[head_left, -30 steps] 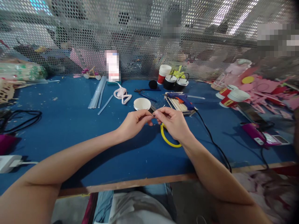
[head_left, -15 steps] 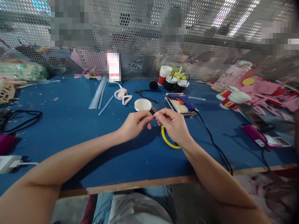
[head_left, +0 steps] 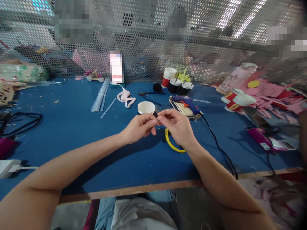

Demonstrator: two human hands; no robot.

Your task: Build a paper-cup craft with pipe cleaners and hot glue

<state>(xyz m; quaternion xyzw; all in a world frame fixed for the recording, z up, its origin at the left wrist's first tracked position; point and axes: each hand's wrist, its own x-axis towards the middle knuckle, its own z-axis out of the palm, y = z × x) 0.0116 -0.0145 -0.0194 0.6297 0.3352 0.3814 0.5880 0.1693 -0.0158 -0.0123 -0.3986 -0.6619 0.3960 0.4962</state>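
My left hand [head_left: 141, 127] and my right hand [head_left: 176, 126] meet above the blue table, thumbs and fingertips pinched together. Between them is something small and thin; a fine wire-like end shows above my right fingers, but its kind is too small to make out. Just behind my left fingers stands a paper cup [head_left: 146, 108] with a white inside and a dark outer wall. Under my right hand a yellow curved tube [head_left: 173, 145] lies on the table, partly hidden by the hand and wrist.
A blue glue gun [head_left: 189, 103] rests on wooden sticks [head_left: 179, 107], its black cord running to the front edge. Behind are pliers [head_left: 151, 93], a white ribbon [head_left: 126, 97], clear glue sticks [head_left: 99, 97] and black cups [head_left: 174, 85]. Red paper cups [head_left: 240, 102] stand right.
My fingertips have shifted slightly against each other, and the thin end now shows above my right fingers. The other things stay in place, with a slight shift of the view.
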